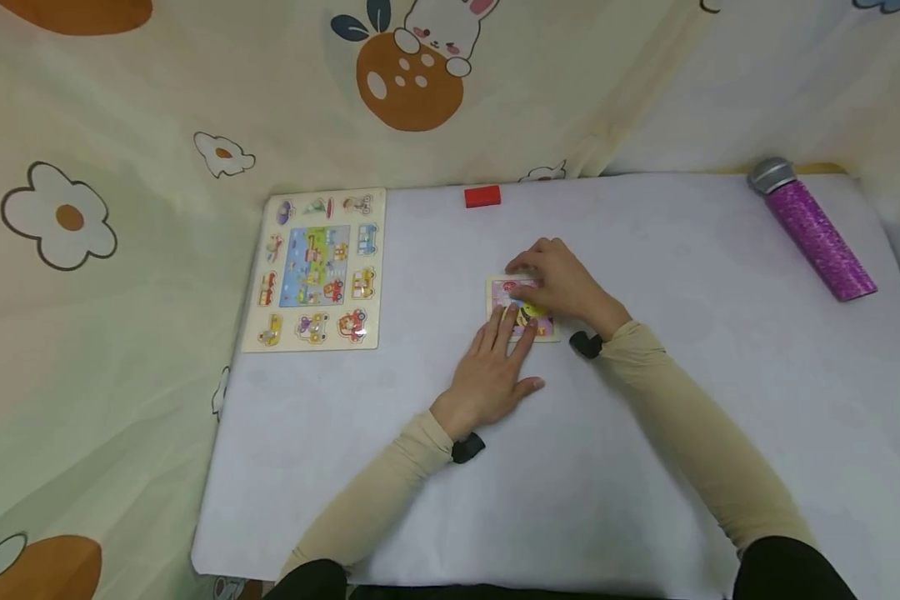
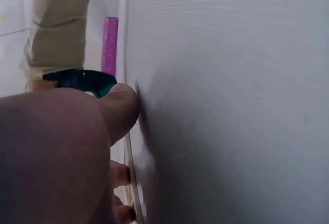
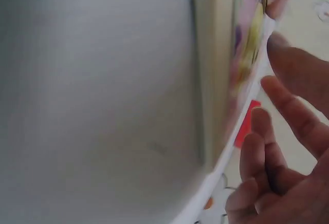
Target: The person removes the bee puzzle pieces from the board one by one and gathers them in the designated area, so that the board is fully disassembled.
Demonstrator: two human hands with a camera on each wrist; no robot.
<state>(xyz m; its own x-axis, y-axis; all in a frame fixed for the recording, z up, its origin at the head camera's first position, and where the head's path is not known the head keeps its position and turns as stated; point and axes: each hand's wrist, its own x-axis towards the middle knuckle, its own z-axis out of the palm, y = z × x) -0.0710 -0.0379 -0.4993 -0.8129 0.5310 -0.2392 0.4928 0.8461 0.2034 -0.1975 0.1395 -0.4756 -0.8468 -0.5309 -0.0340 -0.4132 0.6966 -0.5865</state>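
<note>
A small square picture puzzle with a pale wooden rim lies on the white table; its picture is pink with a yellow figure, partly hidden by the hands. My left hand rests its outstretched fingers on the puzzle's lower left part, thumb spread away to the side. Over the upper right part is my right hand, its fingers bent loosely toward the far edge. In the right wrist view, the thumb and fingertips stand apart above the puzzle's surface, with nothing visible between them.
A larger wooden board with several vehicle pieces around a central picture lies at the table's back left. A red block sits near the back edge. At the back right lies a glittery purple microphone. Patterned cloth hangs behind the table.
</note>
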